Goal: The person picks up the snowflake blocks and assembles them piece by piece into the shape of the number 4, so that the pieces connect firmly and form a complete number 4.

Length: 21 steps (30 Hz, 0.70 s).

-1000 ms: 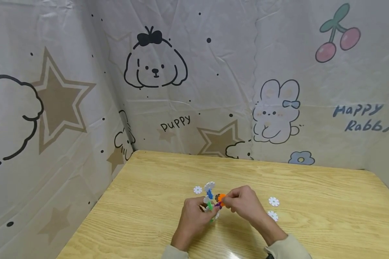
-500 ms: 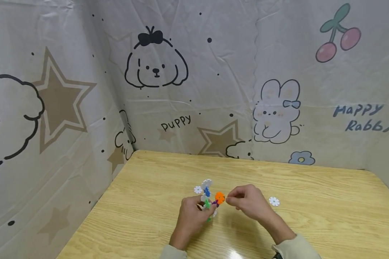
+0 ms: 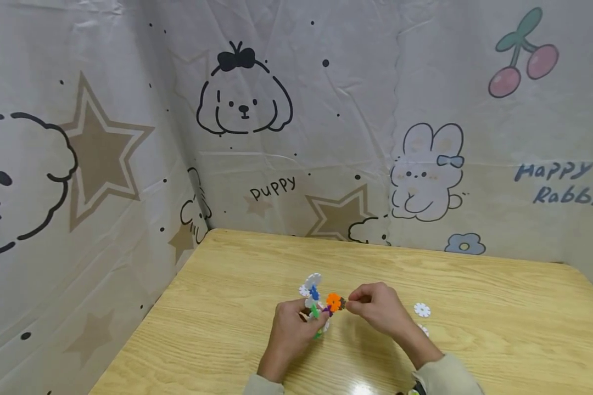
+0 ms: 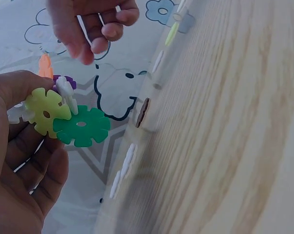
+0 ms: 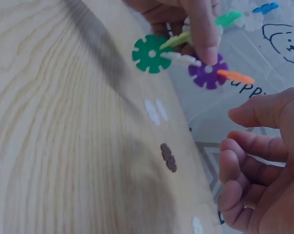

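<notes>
My left hand (image 3: 296, 329) holds a chain of linked plastic snowflake discs off the table, pinched between thumb and fingers. In it are a green disc (image 4: 82, 126), a yellow disc (image 4: 44, 111), a purple disc (image 5: 208, 71), an orange disc (image 3: 333, 302), a blue disc (image 3: 314, 292) and several white ones. The left fingers hide part of the chain. Just right of the orange disc is my right hand (image 3: 378, 307), its fingers loosely bent. In the right wrist view its thumb and index finger are apart, with nothing between them.
Loose discs lie on the wooden table (image 3: 237, 263): a brown disc (image 5: 169, 158) behind the work, a white disc (image 3: 303, 290) at the back left and a white disc (image 3: 422, 310) on the right. A printed curtain (image 3: 296, 164) hangs behind the table.
My right hand has let go of the orange disc and drawn slightly right. The left hand keeps its hold on the chain, which has shifted a little left. The head view has turned slightly left.
</notes>
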{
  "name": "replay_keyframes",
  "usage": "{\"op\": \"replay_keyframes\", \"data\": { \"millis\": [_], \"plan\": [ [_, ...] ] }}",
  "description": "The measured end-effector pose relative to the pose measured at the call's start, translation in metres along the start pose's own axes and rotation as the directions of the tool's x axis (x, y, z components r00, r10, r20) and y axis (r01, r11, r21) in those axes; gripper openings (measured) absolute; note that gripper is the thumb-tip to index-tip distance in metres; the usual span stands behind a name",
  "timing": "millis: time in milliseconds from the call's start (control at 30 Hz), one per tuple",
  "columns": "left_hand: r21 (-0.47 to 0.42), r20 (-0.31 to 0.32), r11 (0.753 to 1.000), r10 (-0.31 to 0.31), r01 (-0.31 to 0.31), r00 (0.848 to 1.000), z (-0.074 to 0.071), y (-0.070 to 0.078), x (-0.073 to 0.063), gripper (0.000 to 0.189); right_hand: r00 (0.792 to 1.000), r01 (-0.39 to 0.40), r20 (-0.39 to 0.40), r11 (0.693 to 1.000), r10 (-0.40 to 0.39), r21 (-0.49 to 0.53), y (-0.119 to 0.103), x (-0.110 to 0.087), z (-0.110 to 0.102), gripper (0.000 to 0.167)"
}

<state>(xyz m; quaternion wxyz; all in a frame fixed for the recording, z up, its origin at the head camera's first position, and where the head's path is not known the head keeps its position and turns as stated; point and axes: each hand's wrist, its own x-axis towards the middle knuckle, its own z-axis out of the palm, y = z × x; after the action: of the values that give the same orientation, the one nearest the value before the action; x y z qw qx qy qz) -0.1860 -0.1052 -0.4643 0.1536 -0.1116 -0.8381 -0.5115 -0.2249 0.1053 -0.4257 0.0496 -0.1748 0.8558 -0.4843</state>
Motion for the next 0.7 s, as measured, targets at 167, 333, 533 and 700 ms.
{"op": "replay_keyframes", "data": {
  "millis": [167,333,533,700],
  "plan": [
    [-0.005,-0.002,1.0,-0.014,0.014,1.0,-0.002,0.0,0.0,0.009,1.0,0.001,0.007,1.0,0.0,-0.029,0.007,0.005,0.003,0.013],
    [0.005,-0.013,1.0,-0.018,0.018,1.0,-0.005,-0.002,0.0,0.01,1.0,0.003,-0.013,0.997,-0.004,-0.075,0.013,0.013,0.009,0.011],
    [-0.005,-0.011,1.0,-0.022,0.021,1.0,-0.009,-0.003,-0.001,0.009,0.999,0.038,-0.027,0.993,-0.041,-0.115,0.02,0.019,0.016,0.016],
    [-0.007,-0.009,0.999,-0.036,0.036,0.999,-0.013,-0.005,-0.004,0.01,0.998,0.03,-0.055,0.986,-0.039,-0.165,0.023,0.025,0.023,0.018]
  ]
}}
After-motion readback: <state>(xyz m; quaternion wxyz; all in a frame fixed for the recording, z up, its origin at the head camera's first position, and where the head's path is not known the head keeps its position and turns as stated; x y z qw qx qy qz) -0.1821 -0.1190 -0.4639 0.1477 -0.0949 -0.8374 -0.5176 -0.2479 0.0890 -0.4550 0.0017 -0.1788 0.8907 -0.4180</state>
